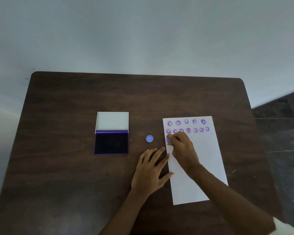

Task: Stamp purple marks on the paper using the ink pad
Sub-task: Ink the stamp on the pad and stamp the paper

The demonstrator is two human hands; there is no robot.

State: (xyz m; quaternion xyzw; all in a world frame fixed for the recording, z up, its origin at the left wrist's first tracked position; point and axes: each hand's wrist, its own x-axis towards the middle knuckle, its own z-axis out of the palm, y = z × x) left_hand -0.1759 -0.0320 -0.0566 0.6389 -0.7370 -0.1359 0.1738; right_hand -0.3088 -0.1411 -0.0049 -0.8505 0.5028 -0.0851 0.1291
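Note:
A white sheet of paper point(204, 158) lies on the right of the dark wooden table point(75, 99), with two rows of purple smiley marks point(186, 121) along its top. My right hand point(182, 146) is shut on a small blue round stamp point(168, 140) and presses it onto the paper's left edge, just under the second row. My left hand point(151, 168) lies flat, fingers spread, on the table with fingertips and thumb touching the paper's left edge. The ink pad point(111, 143) sits open to the left, its white lid point(112, 121) raised behind the dark purple pad.
A small blue round cap point(149, 138) lies on the table between the ink pad and the paper. A pale wall stands behind the table's far edge. Dark stone flooring point(282, 133) shows beyond the right edge.

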